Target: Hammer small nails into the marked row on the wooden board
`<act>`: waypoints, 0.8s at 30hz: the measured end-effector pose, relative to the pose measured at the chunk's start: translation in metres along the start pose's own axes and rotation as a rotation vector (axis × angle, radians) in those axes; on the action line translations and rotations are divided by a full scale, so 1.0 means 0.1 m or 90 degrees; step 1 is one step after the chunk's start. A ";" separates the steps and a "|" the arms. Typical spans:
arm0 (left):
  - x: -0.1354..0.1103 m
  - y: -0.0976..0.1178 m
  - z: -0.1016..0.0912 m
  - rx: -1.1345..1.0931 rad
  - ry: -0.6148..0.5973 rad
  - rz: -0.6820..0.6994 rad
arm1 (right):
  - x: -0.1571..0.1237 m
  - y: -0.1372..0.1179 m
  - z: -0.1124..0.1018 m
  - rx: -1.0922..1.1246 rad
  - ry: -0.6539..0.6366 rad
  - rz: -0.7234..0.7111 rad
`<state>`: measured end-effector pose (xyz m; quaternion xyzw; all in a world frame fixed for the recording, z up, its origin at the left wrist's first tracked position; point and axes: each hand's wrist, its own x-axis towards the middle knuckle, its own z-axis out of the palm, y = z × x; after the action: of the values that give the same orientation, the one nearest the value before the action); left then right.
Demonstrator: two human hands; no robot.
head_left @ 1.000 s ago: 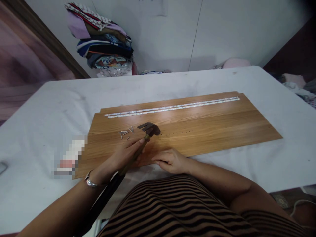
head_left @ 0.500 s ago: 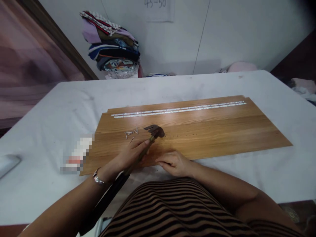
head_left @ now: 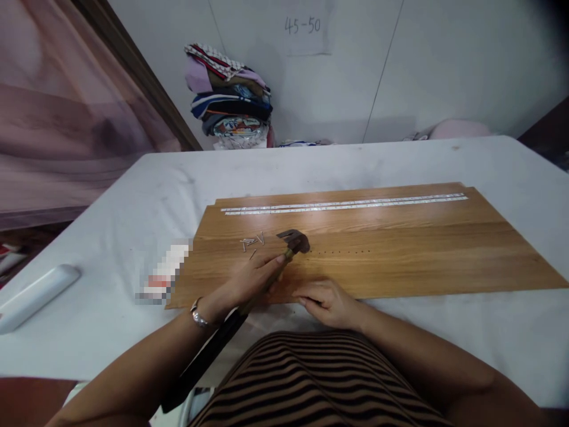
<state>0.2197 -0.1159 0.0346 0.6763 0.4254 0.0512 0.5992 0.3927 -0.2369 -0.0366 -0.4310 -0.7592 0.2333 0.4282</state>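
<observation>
My left hand (head_left: 249, 279) is closed around the handle of a hammer (head_left: 291, 243), gripping it close to the dark head, which rests on a long wooden board (head_left: 400, 249). The black end of the handle runs back toward my body. My right hand (head_left: 326, 299) lies on the board's near edge, fingers curled and pressed down, apparently with nothing in them. Several loose nails (head_left: 252, 243) lie on the board just left of the hammer head. A row of small dots runs to the right from the head. A shiny metal strip (head_left: 347, 203) runs along the board's far side.
The board lies on a table under a white cloth (head_left: 111, 207). A white oblong object (head_left: 35, 293) sits at the left edge, with a blurred patch (head_left: 164, 273) beside the board. A pile of folded fabrics (head_left: 231, 101) stands against the wall behind.
The view has swung left and up, so everything has shifted right in the picture. The hands and hammer keep about the same place on the board.
</observation>
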 end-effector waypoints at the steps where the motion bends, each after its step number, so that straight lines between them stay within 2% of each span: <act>1: -0.01 0.00 0.00 -0.003 -0.006 -0.005 | 0.00 0.00 0.00 0.003 -0.001 -0.001; 14: 0.01 0.00 0.00 -0.002 -0.009 -0.004 | -0.03 0.04 0.03 0.007 0.007 -0.001; 21: -0.02 0.06 -0.03 0.080 0.038 0.002 | -0.04 0.05 0.04 0.000 0.000 0.009; 24: -0.01 0.06 -0.03 0.080 0.028 -0.001 | -0.05 0.05 0.04 0.003 0.002 0.006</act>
<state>0.2207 -0.1138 0.0410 0.7109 0.4414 0.0389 0.5461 0.3933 -0.2379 -0.0443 -0.4338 -0.7560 0.2365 0.4294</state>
